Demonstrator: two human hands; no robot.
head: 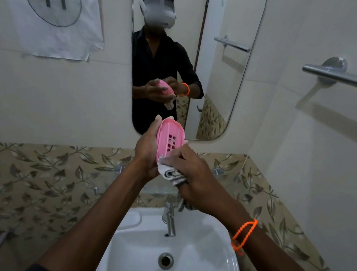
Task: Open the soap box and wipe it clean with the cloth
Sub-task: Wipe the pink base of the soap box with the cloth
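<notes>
The pink soap box (168, 139) is held up on edge above the wash basin (211, 255), in front of the mirror (226, 72), its slotted inner face turned toward the camera. Only this one open piece shows; I cannot tell whether it is the tray or the lid. The left hand (147, 151) cups it from the left, thumb reaching up to the far rim, fingers wrapped behind and closed on the plastic. The right hand (192, 173) comes in from the near right with the striped cloth (172, 173) bunched in its fingers, which pinch the fabric and press it against the near end of the box.

The box looks like thin, stiff moulded plastic: probably light, and slippery if soap film or water clings to it. Gripping it by the long rims, as the left hand does, seems safest, leaving the drain slots free for the soft cloth to work into. The chrome tap (169, 219) stands just below the hands.
</notes>
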